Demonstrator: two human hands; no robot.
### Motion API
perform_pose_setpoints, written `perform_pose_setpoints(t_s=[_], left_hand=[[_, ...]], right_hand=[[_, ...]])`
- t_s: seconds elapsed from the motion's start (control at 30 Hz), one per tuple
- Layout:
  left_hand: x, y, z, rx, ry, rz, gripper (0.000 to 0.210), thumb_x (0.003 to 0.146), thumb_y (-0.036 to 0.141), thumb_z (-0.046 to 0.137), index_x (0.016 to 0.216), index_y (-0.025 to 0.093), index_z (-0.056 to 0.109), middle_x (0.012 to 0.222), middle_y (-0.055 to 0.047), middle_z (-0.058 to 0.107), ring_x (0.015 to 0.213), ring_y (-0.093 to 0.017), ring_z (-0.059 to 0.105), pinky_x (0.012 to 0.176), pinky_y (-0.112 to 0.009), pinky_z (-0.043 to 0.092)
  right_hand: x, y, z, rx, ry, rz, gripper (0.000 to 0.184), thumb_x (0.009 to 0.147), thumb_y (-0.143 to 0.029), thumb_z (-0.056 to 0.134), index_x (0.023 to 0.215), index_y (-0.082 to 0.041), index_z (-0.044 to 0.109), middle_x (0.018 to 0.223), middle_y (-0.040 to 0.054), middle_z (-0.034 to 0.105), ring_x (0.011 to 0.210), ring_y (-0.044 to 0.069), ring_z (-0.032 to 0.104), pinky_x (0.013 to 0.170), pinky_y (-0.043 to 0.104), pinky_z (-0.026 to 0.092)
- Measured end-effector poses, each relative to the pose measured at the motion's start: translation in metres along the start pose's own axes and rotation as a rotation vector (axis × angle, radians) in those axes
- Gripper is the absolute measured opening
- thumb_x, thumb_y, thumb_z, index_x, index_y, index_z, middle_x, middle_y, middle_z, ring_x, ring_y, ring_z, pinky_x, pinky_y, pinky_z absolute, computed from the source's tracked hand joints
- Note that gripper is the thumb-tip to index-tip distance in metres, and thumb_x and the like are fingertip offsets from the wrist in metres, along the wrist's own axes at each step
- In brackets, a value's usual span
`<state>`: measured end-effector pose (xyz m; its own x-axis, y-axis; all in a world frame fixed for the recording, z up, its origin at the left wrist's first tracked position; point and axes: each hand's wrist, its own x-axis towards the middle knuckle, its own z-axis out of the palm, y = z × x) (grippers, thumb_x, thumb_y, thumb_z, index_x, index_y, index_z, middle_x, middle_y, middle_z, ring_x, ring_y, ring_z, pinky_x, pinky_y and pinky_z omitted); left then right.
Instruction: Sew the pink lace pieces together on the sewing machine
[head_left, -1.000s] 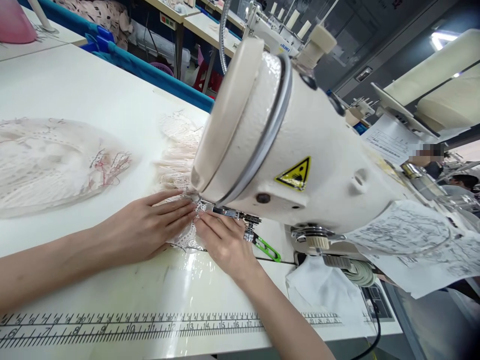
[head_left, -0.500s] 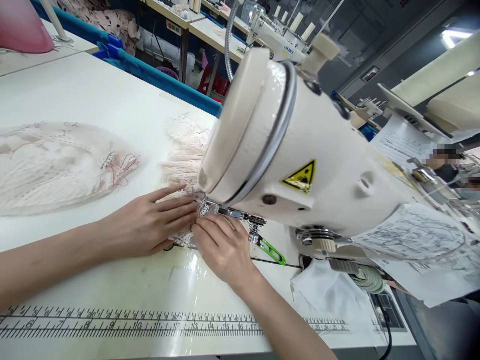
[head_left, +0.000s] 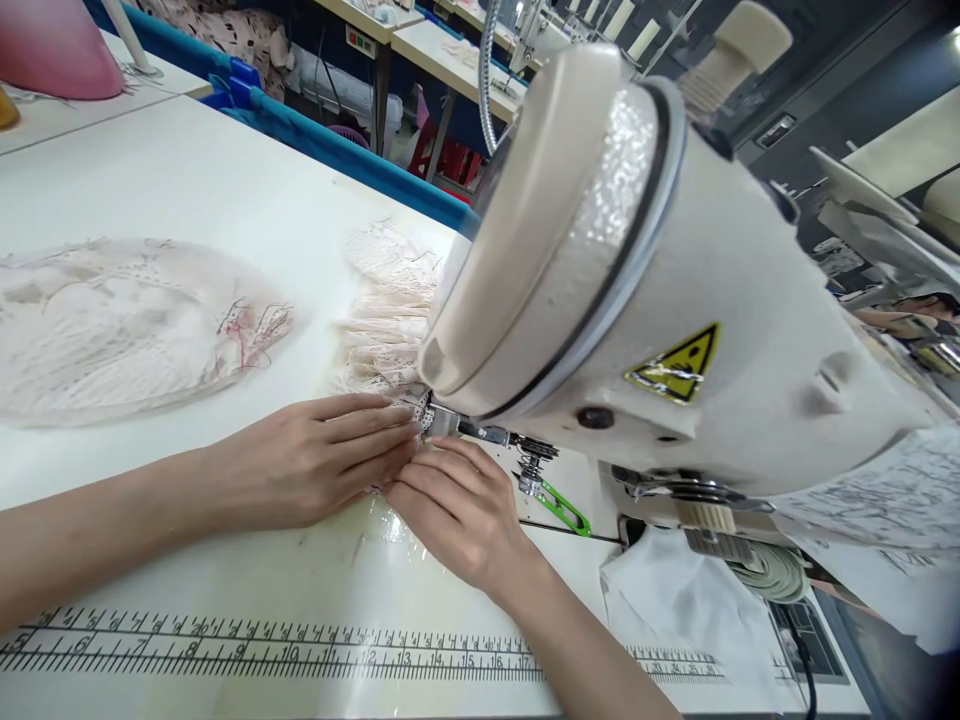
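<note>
Gathered cream lace fabric (head_left: 386, 325) runs under the head of a sewing machine (head_left: 540, 240). My left hand (head_left: 330, 460) lies flat on the near part of the lace, fingers stretched toward the presser foot (head_left: 444, 422). Close against its fingertips, my right hand (head_left: 457, 510) has its fingers bent and pressed together at the lace edge, just in front of the foot. Both hands cover most of the near lace. The needle is hidden by the machine head.
Left on the white table lies a sheer pale piece with loose red threads (head_left: 135, 330). Green thread snips (head_left: 566, 508) and white cloth (head_left: 675, 580) sit right of my hands. A printed ruler scale (head_left: 292, 655) runs along the front edge.
The view has shifted, so the machine head looms larger and farther right. My left fingers have drawn together; the raised one now lies beside the others. Less of the near lace shows between my hands.
</note>
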<state>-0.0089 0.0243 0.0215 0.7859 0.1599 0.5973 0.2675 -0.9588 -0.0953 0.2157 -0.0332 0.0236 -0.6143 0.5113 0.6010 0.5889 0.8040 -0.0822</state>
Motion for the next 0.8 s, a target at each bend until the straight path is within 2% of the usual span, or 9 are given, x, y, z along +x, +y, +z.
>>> perform_pose_setpoints(t_s=[0.07,0.17,0.47,0.63,0.8], left_hand=[[0.001,-0.002,0.001,-0.014,-0.057,-0.020,0.040,0.109,0.017,0.034,0.127,0.006,0.069,0.131,-0.012,0.074,0.125,-0.022,0.068,0.117,-0.034,0.046],[0.000,-0.004,0.003,-0.051,-0.114,-0.065,0.045,0.109,0.020,0.031,0.136,0.006,0.064,0.138,-0.012,0.070,0.134,-0.025,0.063,0.119,-0.036,0.044],[-0.008,-0.008,0.004,-0.148,-0.183,-0.086,0.044,0.103,0.020,0.039,0.141,0.014,0.062,0.139,-0.011,0.070,0.141,-0.027,0.057,0.125,-0.045,0.039],[-0.009,-0.015,0.004,-0.207,-0.191,-0.092,0.044,0.100,0.025,0.047,0.141,0.017,0.063,0.135,-0.011,0.072,0.138,-0.028,0.060,0.121,-0.043,0.044],[-0.010,-0.016,0.005,-0.203,-0.191,-0.090,0.048,0.098,0.025,0.049,0.144,0.017,0.061,0.135,-0.011,0.072,0.138,-0.028,0.059,0.123,-0.045,0.042]], right_hand=[[0.000,0.001,-0.002,-0.002,-0.022,-0.008,0.012,0.101,-0.009,0.065,0.099,-0.018,0.074,0.097,-0.0032,0.080,0.095,0.010,0.071,0.103,0.029,0.053],[0.002,0.002,-0.005,0.001,-0.030,-0.001,0.014,0.102,-0.010,0.063,0.100,-0.017,0.074,0.096,-0.0029,0.080,0.091,0.011,0.070,0.102,0.029,0.054],[0.004,-0.001,0.000,-0.026,0.000,-0.008,0.024,0.104,-0.007,0.055,0.096,-0.018,0.075,0.089,-0.0020,0.079,0.087,0.011,0.069,0.097,0.027,0.055],[0.008,-0.003,0.002,-0.008,0.013,-0.022,0.027,0.104,-0.007,0.053,0.093,-0.017,0.075,0.088,-0.0003,0.078,0.083,0.012,0.067,0.091,0.028,0.055],[0.009,-0.004,0.002,0.009,0.001,-0.015,0.030,0.104,-0.005,0.050,0.090,-0.016,0.074,0.082,-0.0010,0.076,0.078,0.012,0.065,0.088,0.027,0.056]])
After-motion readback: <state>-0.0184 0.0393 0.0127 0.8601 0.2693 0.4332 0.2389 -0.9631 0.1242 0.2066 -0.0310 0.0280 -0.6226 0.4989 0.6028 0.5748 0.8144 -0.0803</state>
